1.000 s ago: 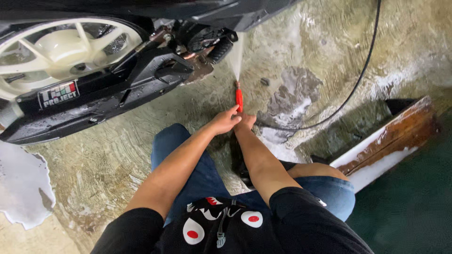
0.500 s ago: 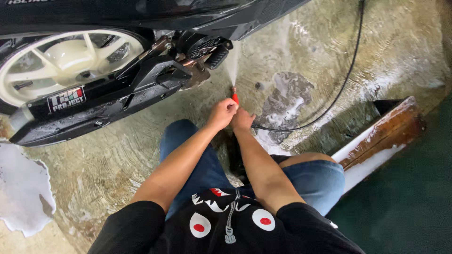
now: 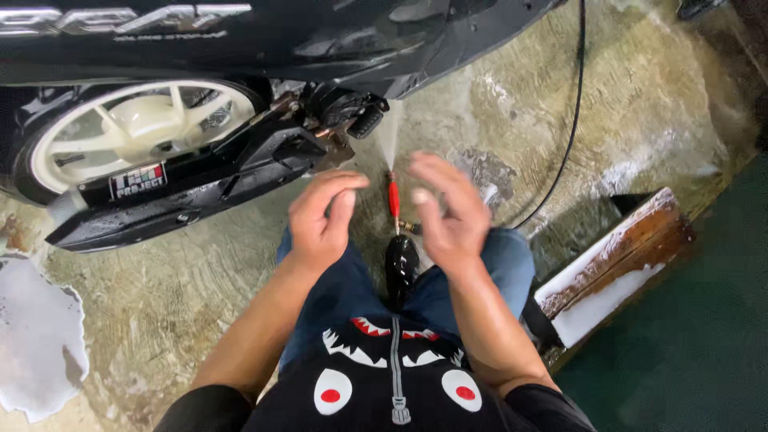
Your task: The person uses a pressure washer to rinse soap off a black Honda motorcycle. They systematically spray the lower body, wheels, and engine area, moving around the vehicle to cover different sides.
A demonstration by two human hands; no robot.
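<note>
The biggest thing before you is the black scooter point(image 3: 264, 40), which fills the top of the view, with its cream wheel point(image 3: 136, 132) at the left and the black footpeg point(image 3: 366, 122) under its belly, all of it shining wet. Below it lies the concrete floor point(image 3: 184, 280), wet and streaked, with a patch of white foam point(image 3: 36, 336) at the left edge and a wooden board point(image 3: 616, 260) at the right, also with foam along its side. A thin black hose point(image 3: 572, 120) runs over the floor from the top toward your knees. Between your knees stands the spray gun point(image 3: 398, 240) with a red nozzle (its black body seems to rest against your legs), and a thin jet of water goes from its tip up toward the footpeg. Your left hand point(image 3: 324, 220) is just left of the nozzle, fingers bent but closed on nothing; your right hand point(image 3: 448, 212) is just right of it, open and a little blurred, also holding nothing. To my judgement the washing is in the middle: the underside is wetted and foam lies around, yet the floor and board are not rinsed.
</note>
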